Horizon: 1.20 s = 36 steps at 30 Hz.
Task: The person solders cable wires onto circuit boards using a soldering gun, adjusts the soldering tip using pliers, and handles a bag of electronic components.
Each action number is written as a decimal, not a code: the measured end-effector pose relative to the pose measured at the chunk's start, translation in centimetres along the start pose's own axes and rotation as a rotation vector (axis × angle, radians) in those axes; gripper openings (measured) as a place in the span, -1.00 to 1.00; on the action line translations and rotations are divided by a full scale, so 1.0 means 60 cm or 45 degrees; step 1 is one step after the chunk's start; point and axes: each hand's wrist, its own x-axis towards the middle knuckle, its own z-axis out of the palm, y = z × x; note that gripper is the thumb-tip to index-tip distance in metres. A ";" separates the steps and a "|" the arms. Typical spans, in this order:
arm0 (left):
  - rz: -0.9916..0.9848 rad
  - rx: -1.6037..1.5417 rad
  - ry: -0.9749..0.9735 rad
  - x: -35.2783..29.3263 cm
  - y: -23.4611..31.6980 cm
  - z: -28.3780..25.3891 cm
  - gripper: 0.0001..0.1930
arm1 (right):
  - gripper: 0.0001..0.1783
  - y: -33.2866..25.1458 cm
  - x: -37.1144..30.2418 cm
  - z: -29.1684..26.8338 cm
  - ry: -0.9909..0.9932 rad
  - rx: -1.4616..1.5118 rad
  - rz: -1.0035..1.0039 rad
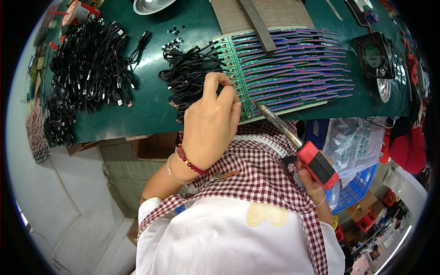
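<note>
Glossy black cables [195, 64] lay tangled against the left end of the green circuit boards [228, 52], whose thin blue and pink wires [284, 71] ran right in straight ribs under a flat metal bar [257, 25]. Your left hand [213, 119] arched over that end, fingers curled downward; whether they pinched anything I cannot tell. Your right hand [310, 183], nearer, gripped the red-and-black soldering iron [293, 138], its scuffed barrel slanting far-left toward the boards.
</note>
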 end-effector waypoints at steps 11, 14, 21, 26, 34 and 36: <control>0.085 0.044 0.000 -0.003 -0.003 0.001 -0.92 | -0.66 -0.008 0.008 0.000 -0.064 -0.112 -0.033; 0.077 0.052 0.007 -0.004 -0.003 0.003 -0.92 | -0.64 -0.010 0.005 0.000 -0.098 -0.162 -0.017; 0.094 0.068 0.013 -0.004 -0.002 0.002 -0.90 | -0.54 0.000 -0.020 0.005 0.012 0.222 0.212; 0.085 0.082 0.011 -0.004 0.000 0.003 -0.90 | -0.56 0.000 -0.012 0.003 0.018 0.089 0.070; 0.090 0.110 0.020 -0.004 0.000 0.005 -0.90 | -0.60 -0.007 0.002 0.003 -0.087 -0.066 -0.002; 0.110 0.121 0.037 -0.003 0.000 0.005 -0.89 | -0.61 -0.003 -0.003 0.003 -0.094 -0.186 -0.048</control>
